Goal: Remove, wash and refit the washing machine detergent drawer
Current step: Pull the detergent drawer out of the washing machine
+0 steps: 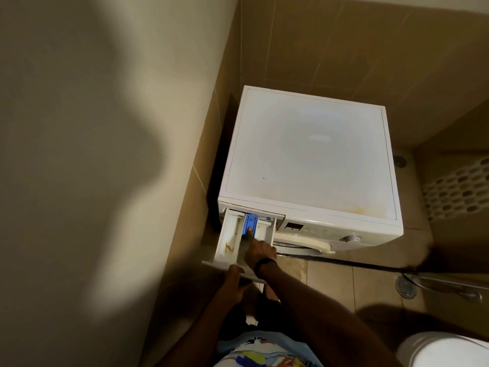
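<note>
Drawer (238, 241) stands pulled well out of the washer (309, 160), at the washer's front left corner, its rear end not yet clear of the slot. Orange staining is visible in its left compartment.

Risks, as judged:
- If the blue tab (250, 224) is not pressed fully down while the drawer is drawn, the catch could hold and a hard pull could strain or crack the plastic.
- The drawer could come free suddenly, tip and spill residue onto the floor below the washer front, since only one hand supports it.
- The wall lies close on the washer's left; a skewed pull could jam the drawer in its slot.

Right hand (260, 254): index finger extended and pressing on the blue tab at the drawer's rear centre, other fingers curled in; it holds nothing.

Left hand (232, 278): closed around the drawer's front panel, gripping it from below and in front
</note>
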